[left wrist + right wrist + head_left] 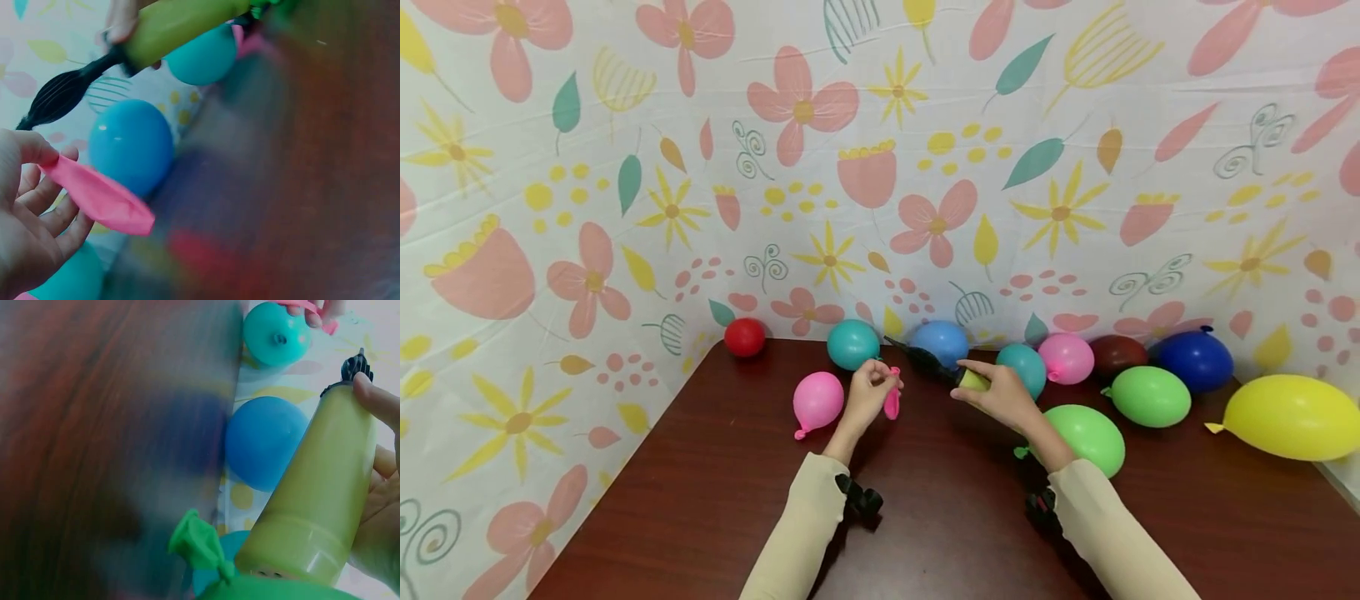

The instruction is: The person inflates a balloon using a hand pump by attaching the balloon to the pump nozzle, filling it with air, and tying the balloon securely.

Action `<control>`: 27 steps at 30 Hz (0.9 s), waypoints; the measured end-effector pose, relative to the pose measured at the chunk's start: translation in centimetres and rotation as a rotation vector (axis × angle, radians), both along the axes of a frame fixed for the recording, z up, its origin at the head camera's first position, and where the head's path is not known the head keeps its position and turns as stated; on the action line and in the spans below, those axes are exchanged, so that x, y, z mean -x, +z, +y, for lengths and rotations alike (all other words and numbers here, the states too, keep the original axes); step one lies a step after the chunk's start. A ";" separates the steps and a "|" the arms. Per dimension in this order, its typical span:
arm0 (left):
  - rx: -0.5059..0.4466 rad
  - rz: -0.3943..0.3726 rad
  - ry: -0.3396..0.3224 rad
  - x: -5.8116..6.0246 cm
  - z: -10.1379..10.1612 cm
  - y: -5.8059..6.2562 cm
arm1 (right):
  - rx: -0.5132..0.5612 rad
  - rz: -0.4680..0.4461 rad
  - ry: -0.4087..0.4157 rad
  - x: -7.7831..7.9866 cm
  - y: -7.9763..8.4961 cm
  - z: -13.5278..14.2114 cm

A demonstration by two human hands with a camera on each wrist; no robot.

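Observation:
A limp pink balloon (103,194) hangs from my left hand (868,396), pinched near its neck between thumb and fingers. My right hand (1000,396) grips a yellow-green balloon pump (306,487) around its barrel. The pump's black ribbed nozzle (59,97) points left toward the limp balloon, with a gap between them. In the head view, an inflated pink balloon (817,402) lies just left of my left hand. A light green balloon (1086,437) sits beneath my right forearm, partly covered by it.
Along the back edge of the dark wooden table (940,517) are a red balloon (745,337), teal balloon (853,344) and blue balloon (940,342). Several more crowd the right side, including a large yellow balloon (1292,417). A flower-patterned cloth (880,167) hangs behind.

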State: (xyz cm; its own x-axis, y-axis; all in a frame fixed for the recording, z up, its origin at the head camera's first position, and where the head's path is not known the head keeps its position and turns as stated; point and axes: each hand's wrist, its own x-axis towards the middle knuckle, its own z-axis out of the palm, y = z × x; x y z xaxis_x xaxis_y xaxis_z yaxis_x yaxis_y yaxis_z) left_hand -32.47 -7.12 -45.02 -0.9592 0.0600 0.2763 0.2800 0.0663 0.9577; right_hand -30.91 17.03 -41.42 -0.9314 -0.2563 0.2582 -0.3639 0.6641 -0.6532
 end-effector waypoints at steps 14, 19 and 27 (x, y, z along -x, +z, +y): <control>0.140 0.100 0.005 -0.5 -2.2 2.4 | -0.053 0.053 0.073 -1.8 -0.1 1.9; 0.315 0.171 -0.027 -1.0 -2.5 3.3 | -0.064 0.066 0.091 -1.7 -0.2 2.0; 0.382 0.166 -0.099 -1.5 -3.3 3.9 | -0.066 0.053 0.127 -1.5 -0.5 1.8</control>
State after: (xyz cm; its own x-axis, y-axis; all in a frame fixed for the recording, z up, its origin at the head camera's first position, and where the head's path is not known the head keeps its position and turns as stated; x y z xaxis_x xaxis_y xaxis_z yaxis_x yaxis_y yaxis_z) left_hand -30.99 -10.45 -41.13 -0.8881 0.2775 0.3665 0.4511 0.3721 0.8112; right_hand -29.38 18.87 -41.87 -0.8762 -0.3890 0.2845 -0.4800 0.6514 -0.5876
